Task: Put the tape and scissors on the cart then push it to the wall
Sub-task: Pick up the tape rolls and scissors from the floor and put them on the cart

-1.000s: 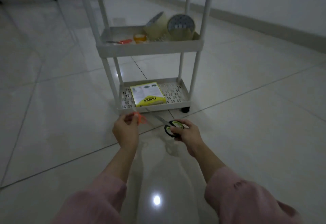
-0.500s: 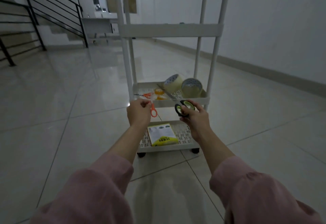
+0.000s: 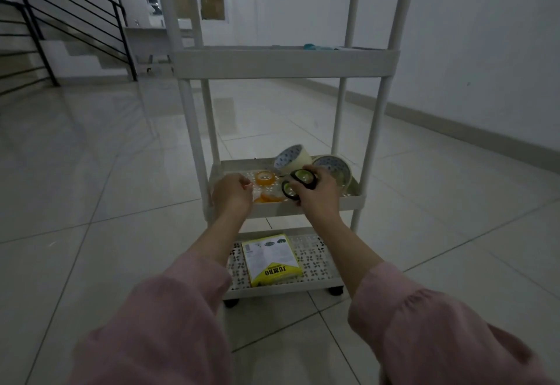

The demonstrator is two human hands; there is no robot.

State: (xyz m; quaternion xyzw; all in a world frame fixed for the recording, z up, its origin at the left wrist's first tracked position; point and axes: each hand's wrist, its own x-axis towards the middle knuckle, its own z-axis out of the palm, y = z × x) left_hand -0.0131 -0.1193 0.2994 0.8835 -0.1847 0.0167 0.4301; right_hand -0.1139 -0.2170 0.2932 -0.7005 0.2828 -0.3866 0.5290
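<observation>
A white three-shelf cart [image 3: 285, 65] stands on the tiled floor in front of me. On its middle shelf [image 3: 351, 201] lie two large tape rolls [image 3: 292, 157] [image 3: 333, 166] and a small orange tape roll [image 3: 265, 178]. My right hand [image 3: 316, 200] is over this shelf, shut on black-and-green-handled scissors [image 3: 300, 183]. My left hand [image 3: 231, 194] hovers at the shelf's left part, curled around orange-handled scissors [image 3: 268, 198], whose handles stick out to the right and rest on the shelf. Their blades are hidden.
A yellow box marked JUMBO [image 3: 272, 260] lies on the bottom shelf. A teal object [image 3: 312, 47] sits on the top shelf. Stairs with a black railing [image 3: 60, 24] rise at far left. A white wall with a baseboard [image 3: 454, 124] runs along the right.
Both hands lifted the scissors from the floor up to the cart's middle shelf. My view rose from the floor to the cart and moved closer.
</observation>
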